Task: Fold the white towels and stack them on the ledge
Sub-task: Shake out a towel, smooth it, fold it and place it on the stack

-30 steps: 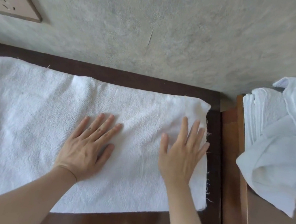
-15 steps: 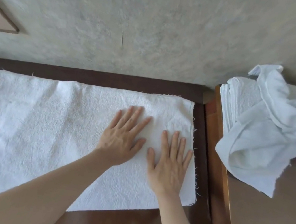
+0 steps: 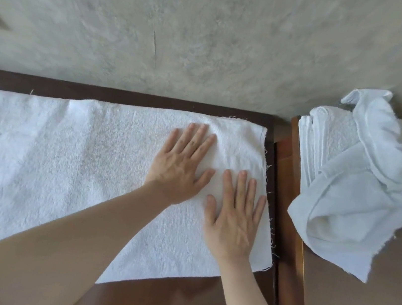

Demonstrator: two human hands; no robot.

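The white towel (image 3: pixel 68 158) is nubby terry cloth with frayed edges, on a smooth dark wooden surface (image 3: pixel 159 302) below a rough matt plaster wall (image 3: pixel 212 36).

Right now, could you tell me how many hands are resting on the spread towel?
2: the left hand lies flat near the towel's right end, the right hand beside it, nearer the frayed edge.

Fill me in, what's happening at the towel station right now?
A person has a white towel spread flat on the dark wooden ledge. Both the left hand and right hand press flat on its right end. To the right, a crumpled towel lies over a stack of folded towels.
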